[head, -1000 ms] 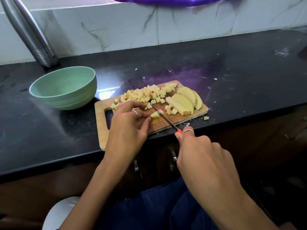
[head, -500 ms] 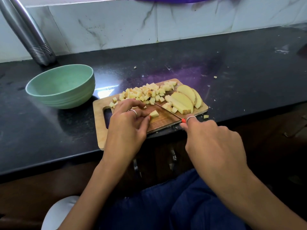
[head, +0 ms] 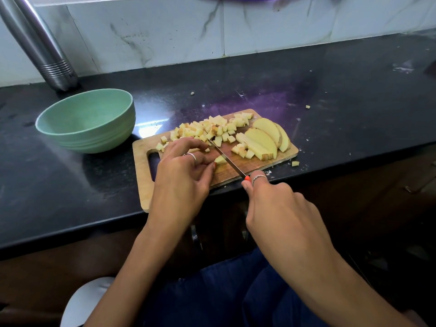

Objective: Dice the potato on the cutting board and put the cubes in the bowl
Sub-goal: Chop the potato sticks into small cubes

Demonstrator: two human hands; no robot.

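Observation:
A wooden cutting board [head: 144, 171] lies at the counter's front edge. A heap of potato cubes [head: 207, 131] covers its far side, and three potato slices [head: 266, 140] lean together at its right end. My left hand [head: 181, 178] pins a small potato piece [head: 220, 159] against the board with its fingertips. My right hand [head: 273, 204] grips a thin knife [head: 227, 160], whose blade runs diagonally just right of that piece, tip among the cubes. The green bowl [head: 87, 135] stands left of the board, with nothing visible inside.
A steel bottle [head: 40, 48] leans against the tiled wall behind the bowl. Stray potato bits [head: 295, 163] lie on the black counter [head: 354, 102] right of the board. A drawer front with handles sits below the counter edge.
The knife swung right toward the slices half a second ago and is now back beside the piece under my left fingers. My left hand stayed in place.

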